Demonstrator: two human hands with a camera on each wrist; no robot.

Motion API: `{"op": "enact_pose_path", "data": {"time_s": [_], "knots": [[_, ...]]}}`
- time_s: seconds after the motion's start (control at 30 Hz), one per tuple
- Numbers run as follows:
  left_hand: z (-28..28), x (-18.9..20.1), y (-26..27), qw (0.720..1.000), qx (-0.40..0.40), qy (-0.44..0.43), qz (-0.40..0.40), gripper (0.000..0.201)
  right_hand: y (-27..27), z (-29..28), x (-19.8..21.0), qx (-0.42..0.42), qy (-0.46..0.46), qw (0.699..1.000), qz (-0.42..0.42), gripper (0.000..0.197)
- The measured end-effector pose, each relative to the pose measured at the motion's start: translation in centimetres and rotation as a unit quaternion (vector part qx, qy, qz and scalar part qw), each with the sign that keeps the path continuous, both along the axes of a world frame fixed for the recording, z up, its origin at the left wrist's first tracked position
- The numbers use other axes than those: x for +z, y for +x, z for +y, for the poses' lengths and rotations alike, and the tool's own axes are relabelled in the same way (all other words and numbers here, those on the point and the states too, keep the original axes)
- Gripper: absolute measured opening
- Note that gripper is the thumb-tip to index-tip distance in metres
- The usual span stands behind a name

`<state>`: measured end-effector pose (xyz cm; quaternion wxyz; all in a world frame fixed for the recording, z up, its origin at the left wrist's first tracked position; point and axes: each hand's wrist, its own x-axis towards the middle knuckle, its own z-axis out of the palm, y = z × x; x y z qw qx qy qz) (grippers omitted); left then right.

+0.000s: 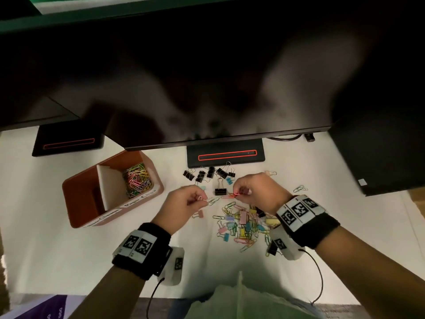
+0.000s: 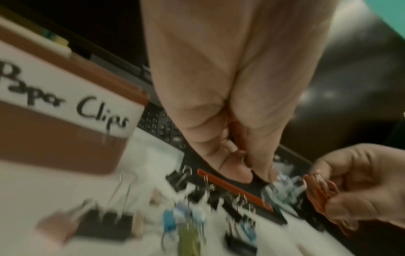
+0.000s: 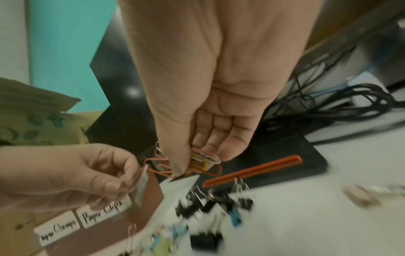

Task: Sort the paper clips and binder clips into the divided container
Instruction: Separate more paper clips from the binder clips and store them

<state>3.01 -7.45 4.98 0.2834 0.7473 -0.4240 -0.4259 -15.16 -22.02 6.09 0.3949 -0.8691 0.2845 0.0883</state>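
White bench (image 1: 69,249); divided container (image 1: 76,192) at left, paper clips (image 1: 137,179) in far compartment. Mixed clip pile (image 1: 243,226) near right wrist. Left hand (image 1: 184,203) pinching white clip (image 1: 210,201); right hand (image 1: 255,189) pinching orange clips (image 1: 235,195). Best unhooked gently before dropping.

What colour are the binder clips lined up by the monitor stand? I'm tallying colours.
Black binder clips; head view.

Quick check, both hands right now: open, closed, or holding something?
Left hand: closed, pinching a pale paper clip.
Right hand: closed, its grip on a small bunch of orange paper clips.
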Motion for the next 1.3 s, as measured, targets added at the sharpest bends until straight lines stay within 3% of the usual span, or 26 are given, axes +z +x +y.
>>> {"op": "enact_pose_path", "data": {"time_s": [0.23, 0.33, 0.43, 0.6, 0.7, 0.8, 0.93, 1.07, 1.17, 1.3], "knots": [[2.6, 5.5, 7.7, 0.992, 0.091, -0.029, -0.087, 0.011, 6.1, 0.8, 6.8, -0.012, -0.073, 0.991, -0.114, 0.007], [3.7, 6.6, 10.8, 0.977, 0.134, -0.033, -0.163, 0.020, 10.5, 2.1, 8.8, -0.018, -0.063, 0.985, -0.158, 0.006], [4.5, 6.9, 13.1, 0.972, 0.180, -0.041, -0.144, 0.027, 15.3, 4.0, 9.3, -0.018, -0.040, 0.979, -0.198, 0.006], [5.3, 5.1, 15.2, 0.978, 0.192, -0.021, -0.077, 0.029, 22.9, 7.5, 5.9, -0.042, 0.002, 0.989, -0.139, 0.014], [5.8, 4.2, 15.3, 0.979, 0.153, 0.022, -0.132, 0.037, 24.3, 8.7, 3.5, -0.035, 0.011, 0.997, -0.066, 0.037], [6.0, 4.2, 14.3, 0.976, 0.128, -0.003, -0.177, 0.042, 21.9, 8.5, 3.1, -0.054, 0.050, 0.993, -0.094, 0.040], [5.4, 4.3, 10.3, 0.989, 0.040, -0.068, -0.125, 0.033, 14.6, 5.9, 2.2, -0.082, 0.021, 0.993, -0.088, 0.019], [3.6, 2.7, 4.6, 0.991, -0.077, -0.044, -0.105, 0.028, 5.6, 3.4, 0.3, -0.080, -0.044, 0.995, 0.028, 0.020], [2.3, 0.5, 0.7, 0.985, -0.149, -0.008, -0.092, 0.035, 0.5, 3.0, -0.5, -0.044, -0.034, 0.992, 0.118, 0.030], [0.7, -1.8, -3.2, 0.969, -0.220, 0.012, -0.113, 0.043, -2.9, 3.3, -1.6, 0.014, -0.004, 0.989, 0.149, 0.033]]}}
